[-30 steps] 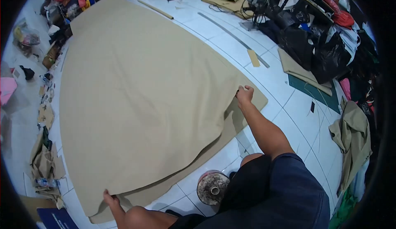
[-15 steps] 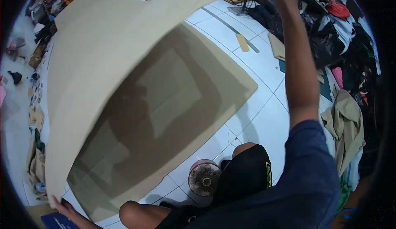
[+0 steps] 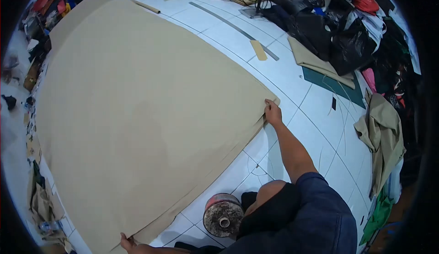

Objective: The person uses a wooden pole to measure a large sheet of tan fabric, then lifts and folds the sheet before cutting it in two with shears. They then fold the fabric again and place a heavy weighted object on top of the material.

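Note:
A large sheet of tan fabric (image 3: 137, 85) lies spread over the tiled floor, on top of another tan layer (image 3: 160, 226) whose edge shows along the near side. My right hand (image 3: 273, 111) pinches the fabric at its right corner. At the bottom, my left hand (image 3: 128, 243) grips the near edge, fingers closed on the cloth and partly cut off by the frame. Slight folds run along the near edge between my hands.
A round, worn weight-like object (image 3: 223, 215) with a centre hole stands by my knee. Beyond the fabric lie a long metal ruler (image 3: 228, 23) and a tan strip (image 3: 259, 50). At right are a green cutting mat (image 3: 334, 85), black plastic bags (image 3: 352, 48) and crumpled tan cloth (image 3: 382, 126).
The raised upper fabric has come down flat over the lower layer. My right hand has dropped from high up to the right corner; my left hand has moved right along the near side.

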The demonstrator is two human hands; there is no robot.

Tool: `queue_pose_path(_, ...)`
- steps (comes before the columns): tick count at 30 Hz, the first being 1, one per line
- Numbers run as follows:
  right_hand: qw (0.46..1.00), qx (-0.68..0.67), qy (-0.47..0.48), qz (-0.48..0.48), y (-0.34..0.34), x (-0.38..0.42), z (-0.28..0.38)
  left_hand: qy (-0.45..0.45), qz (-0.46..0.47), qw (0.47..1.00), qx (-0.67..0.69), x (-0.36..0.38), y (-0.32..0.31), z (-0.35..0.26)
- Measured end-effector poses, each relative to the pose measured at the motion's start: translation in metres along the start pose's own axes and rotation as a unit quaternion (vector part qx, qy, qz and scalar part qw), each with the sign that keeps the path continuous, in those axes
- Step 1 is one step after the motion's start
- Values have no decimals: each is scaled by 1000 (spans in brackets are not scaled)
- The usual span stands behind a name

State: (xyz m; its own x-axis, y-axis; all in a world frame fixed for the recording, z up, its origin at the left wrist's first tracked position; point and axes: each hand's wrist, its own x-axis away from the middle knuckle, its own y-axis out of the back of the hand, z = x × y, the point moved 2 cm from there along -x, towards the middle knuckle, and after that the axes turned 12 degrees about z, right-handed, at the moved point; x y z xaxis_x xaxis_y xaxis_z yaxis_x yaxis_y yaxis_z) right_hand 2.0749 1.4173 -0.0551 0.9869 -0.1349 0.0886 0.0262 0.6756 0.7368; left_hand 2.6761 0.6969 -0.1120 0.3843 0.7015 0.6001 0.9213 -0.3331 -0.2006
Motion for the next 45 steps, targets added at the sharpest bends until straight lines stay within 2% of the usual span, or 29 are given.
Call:
queue_pose_path(1,1000,9,-3,-16,-1,3,-3,-45,-35,998,23,-47,39,7)
queue_pose_path(3,999,25,-4,-42,-7,5,-6,-2,-37,999,-3,-25,31,17)
queue_pose_path(6,998,15,-54,-18,-8,10,-13,14,-42,999,-12,-20,20,23)
queue_pose_path(9,996,-10,-86,-38,-11,8,-21,22,-50,998,-14,-16,20,28)
queue_pose_path(12,991,-13,-70,-111,-16,2,-30,28,-53,998,-24,-14,18,30)
queue_pose_path(15,992,-15,-109,-57,-13,1,-30,32,-56,997,-30,-13,18,29)
queue_pose_path(19,992,23,-63,-106,-16,1,-38,44,-54,997,-36,-14,15,35)
queue_pose_path(25,989,-64,-135,-4,-3,5,-32,50,-55,996,-43,-12,14,36)
queue_pose_path(28,991,-71,-84,-72,-20,-7,-62,49,-54,997,-40,-11,10,39)
queue_pose_path(31,986,-79,-142,44,2,-5,-47,48,-51,997,-36,-12,6,38)
queue_pose_path(32,991,31,-127,33,8,-6,-32,48,-51,997,-35,-12,4,38)
queue_pose_path(34,963,251,-94,12,20,-5,0,48,-50,997,-30,-12,1,40)
queue_pose_path(35,969,229,-82,32,24,-10,11,46,-48,997,-27,-12,0,40)
queue_pose_path(38,960,272,68,21,-6,-50,-2,38,-41,998,-17,-8,2,38)
queue_pose_path(40,941,316,-20,122,-21,-56,-1,30,-33,999,-6,-4,11,36)
queue_pose_path(43,939,315,-58,127,-17,-45,10,38,-12,999,-1,0,25,33)
queue_pose_path(45,939,309,-78,131,-20,-45,14,13,-104,994,-36,10,11,30)
